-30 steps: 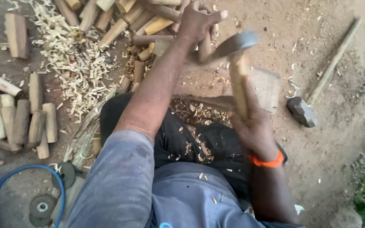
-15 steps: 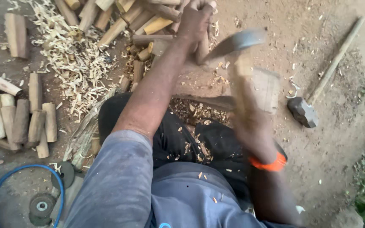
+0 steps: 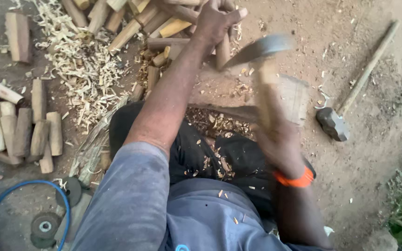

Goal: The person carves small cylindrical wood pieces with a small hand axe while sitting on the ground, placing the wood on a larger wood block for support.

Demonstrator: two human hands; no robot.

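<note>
My left hand (image 3: 216, 19) grips the top of an upright wooden stick (image 3: 223, 49) that stands on a flat wooden chopping block (image 3: 294, 95). My right hand (image 3: 278, 139), with an orange band at the wrist, holds the wooden handle of an adze-like hatchet (image 3: 259, 49). Its metal blade is blurred and sits just right of the stick, below my left hand. Wood chips lie on my dark trousers between my arms.
A pile of cut sticks (image 3: 131, 23) and pale shavings (image 3: 77, 65) lies at the top left. Trimmed billets (image 3: 22, 132) stand in a row at left. A sledgehammer (image 3: 333, 123) lies on the dirt at right. Grinder discs (image 3: 45, 227) and a blue hose (image 3: 5, 195) sit bottom left.
The hatchet blade has swung slightly, staying blurred beside the stick. My left hand keeps its hold on the stick's top, and the view has shifted a little.
</note>
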